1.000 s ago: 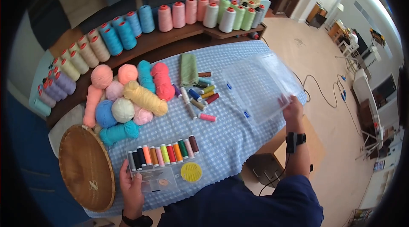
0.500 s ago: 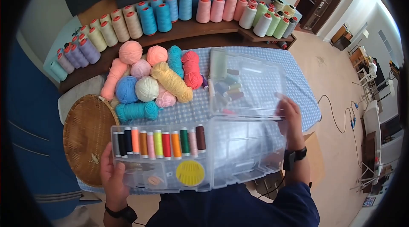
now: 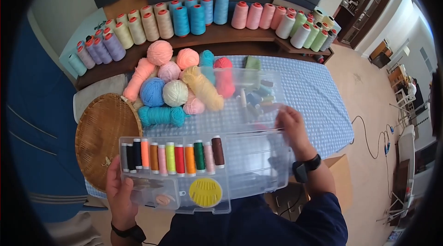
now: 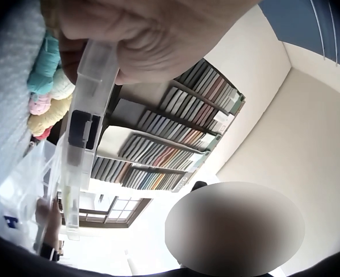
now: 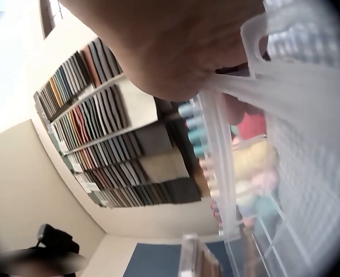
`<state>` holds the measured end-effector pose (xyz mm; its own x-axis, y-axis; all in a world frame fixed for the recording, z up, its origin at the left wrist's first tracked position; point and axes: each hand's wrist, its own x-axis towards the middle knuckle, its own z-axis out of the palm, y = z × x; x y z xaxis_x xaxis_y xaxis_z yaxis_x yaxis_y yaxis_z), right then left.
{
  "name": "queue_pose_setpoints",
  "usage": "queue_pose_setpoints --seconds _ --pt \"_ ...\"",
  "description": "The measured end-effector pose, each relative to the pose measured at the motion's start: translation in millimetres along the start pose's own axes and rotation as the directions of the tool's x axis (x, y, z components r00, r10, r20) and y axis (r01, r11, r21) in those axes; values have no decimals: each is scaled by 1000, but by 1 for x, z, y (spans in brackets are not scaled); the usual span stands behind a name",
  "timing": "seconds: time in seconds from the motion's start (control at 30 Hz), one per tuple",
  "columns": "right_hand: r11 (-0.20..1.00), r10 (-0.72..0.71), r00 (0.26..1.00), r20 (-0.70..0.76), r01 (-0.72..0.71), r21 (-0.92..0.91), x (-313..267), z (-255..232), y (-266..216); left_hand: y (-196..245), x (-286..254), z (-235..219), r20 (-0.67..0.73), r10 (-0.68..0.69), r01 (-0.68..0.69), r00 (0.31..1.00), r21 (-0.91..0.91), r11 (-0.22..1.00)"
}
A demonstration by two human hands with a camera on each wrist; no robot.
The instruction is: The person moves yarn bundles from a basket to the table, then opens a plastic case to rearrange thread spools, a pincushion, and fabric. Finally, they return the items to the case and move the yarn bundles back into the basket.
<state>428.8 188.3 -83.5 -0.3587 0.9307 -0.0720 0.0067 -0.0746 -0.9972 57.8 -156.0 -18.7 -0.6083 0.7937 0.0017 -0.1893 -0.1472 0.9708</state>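
Note:
In the head view my left hand (image 3: pixel 121 195) grips the left edge of a clear plastic sewing kit (image 3: pixel 225 204). A row of colored thread spools (image 3: pixel 179 159) fills its upper part; below sit a yellow needle disc (image 3: pixel 205 192) and a small compartment. The left wrist view shows the kit edge-on, with a dark latch (image 4: pixel 83 130). My right hand (image 3: pixel 291 128) holds a larger clear divided box (image 3: pixel 260 170) by its right side, its see-through lid (image 3: pixel 244 119) tipped open. The box's left part is hidden behind the kit.
Yarn balls and skeins (image 3: pixel 175 93) lie piled on the checked tablecloth (image 3: pixel 318 93). Loose spools (image 3: pixel 254 100) and a green cloth (image 3: pixel 252 68) show near the lid. A woven basket (image 3: pixel 108 140) stands at left. Thread cones (image 3: pixel 189 17) line the shelf behind.
My right hand has brought the clear box left from the right side of the table, partly behind the kit, with its lid swung open. The left hand has raised the kit.

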Motion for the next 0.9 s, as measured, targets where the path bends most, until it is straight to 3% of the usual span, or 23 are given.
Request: queue_pose_setpoints --seconds 0.07,0.2,0.23,0.3,0.33,0.4,0.47,0.53,0.6,0.67,0.7,0.73,0.8,0.87,0.9 --pt "997 28 997 75 -33 66 -9 41 4 -3 6 11 24 -3 3 1000 -13 1000" --pt "991 68 942 329 -25 -132 -5 87 25 -27 23 27 118 12 -1 993 -97 995" --pt "992 64 941 333 -23 -127 -5 88 23 -32 27 31 126 10 3 992 -103 995" --pt "956 -139 939 315 210 -205 -7 90 11 -37 32 42 122 0 13 993 -111 994" --pt "955 -140 937 321 213 -205 -8 89 8 -37 34 48 116 3 10 993 -113 994" --pt "990 -93 986 139 77 115 -16 82 2 -38 36 58 107 -72 80 992 -77 994" --pt "992 -28 987 158 8 129 -28 75 -10 -45 39 67 105 -103 111 989 -71 991" --pt "999 -29 954 297 35 -14 -40 69 -10 -52 41 76 176 -139 151 975 -56 987" --pt "998 -52 964 261 45 32 -48 67 -12 -55 42 92 201 -136 148 970 -49 988" --pt "984 -8 986 167 -22 179 -48 54 -13 -44 42 102 347 -110 94 931 61 994" --pt "977 7 990 139 -36 211 -48 40 -19 -53 47 95 428 -39 -7 903 105 994" --pt "946 -31 999 39 16 324 -48 29 -23 -53 50 89 432 -40 -5 901 102 995" --pt "939 -27 989 -144 74 336 -46 -12 -29 -43 51 83 472 -7 -157 882 306 939" --pt "917 -86 943 -322 201 345 -38 -60 -22 -39 52 78 448 -17 -142 894 319 937" --pt "915 -110 899 -424 258 311 -33 -86 -14 -36 52 75 484 10 -253 875 439 862"
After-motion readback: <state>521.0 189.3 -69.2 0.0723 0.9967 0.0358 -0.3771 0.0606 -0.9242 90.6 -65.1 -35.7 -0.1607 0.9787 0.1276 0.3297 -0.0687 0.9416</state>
